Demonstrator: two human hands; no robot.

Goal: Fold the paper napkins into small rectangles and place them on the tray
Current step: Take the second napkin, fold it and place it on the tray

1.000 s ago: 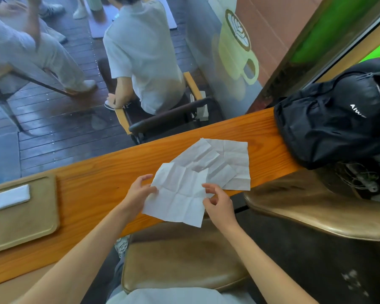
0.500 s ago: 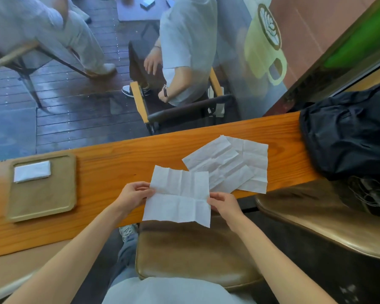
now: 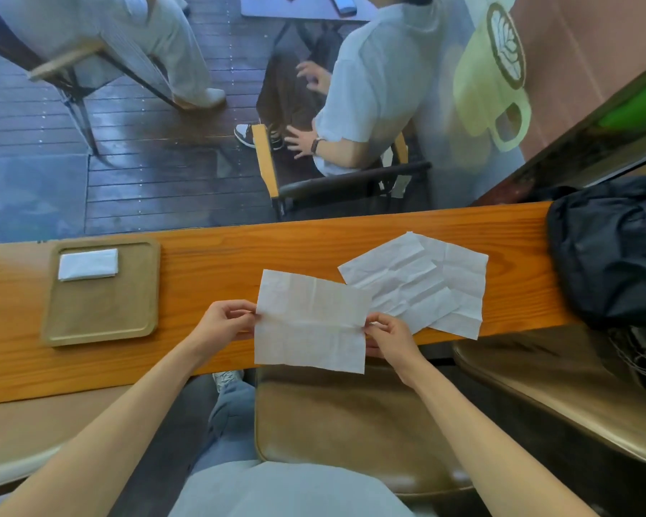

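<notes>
I hold a creased white paper napkin (image 3: 310,322) spread flat over the near edge of the wooden counter (image 3: 221,266). My left hand (image 3: 226,320) pinches its left edge and my right hand (image 3: 386,335) pinches its right edge. More unfolded napkins (image 3: 426,281) lie overlapping on the counter just to the right. A brown tray (image 3: 101,315) sits on the counter at the left, with one folded white napkin (image 3: 88,263) in its far left corner.
A black backpack (image 3: 612,251) rests at the counter's right end. Brown stools (image 3: 351,423) stand below the counter in front of me. Beyond the glass, a person sits on a chair (image 3: 351,181) and another stands on the dark decking.
The napkin has come off the pile and now hangs square between both hands, nearer to me. The view has tilted, so the tray shows more fully at the left.
</notes>
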